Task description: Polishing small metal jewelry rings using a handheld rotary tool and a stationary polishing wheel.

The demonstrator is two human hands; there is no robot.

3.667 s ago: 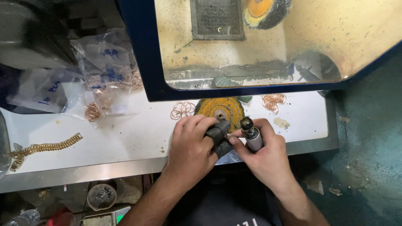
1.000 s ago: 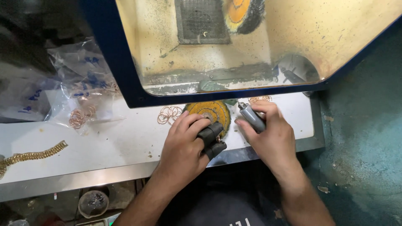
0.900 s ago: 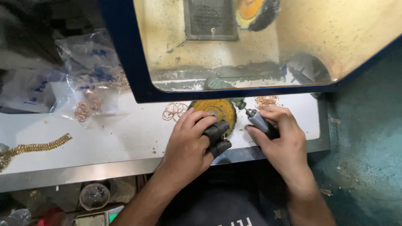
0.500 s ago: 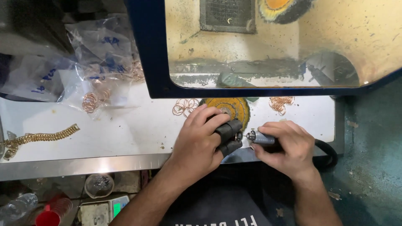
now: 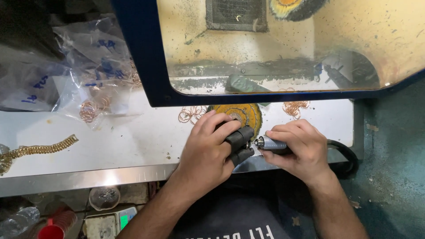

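the left hand (image 5: 208, 148) comes in from seven o'clock, forearm slanting up toward the bench edge, knuckles up and fingers curled over. its thumb and forefinger wear dark finger guards (image 5: 240, 142) pinched together at the three o'clock side of the hand; whatever small piece sits between them is too tiny to make out. the right hand (image 5: 296, 148) enters from five o'clock, wrist bent inward, fingers clenched around a rotary handpiece (image 5: 271, 143).

the handpiece lies nearly level, long axis running three to nine o'clock, its nose aimed at nine o'clock and meeting the guarded fingertips. it has a silvery metal collar and a dark body mostly buried in the fist, with a black hose (image 5: 344, 156) looping away at three o'clock.

it sits at the front edge of the white bench (image 5: 133, 137), just at six o'clock of a yellow buffing wheel (image 5: 241, 116). copper wire rings (image 5: 191, 115) lie at eleven o'clock of the left hand, a gold chain (image 5: 37, 149) far out at nine o'clock.
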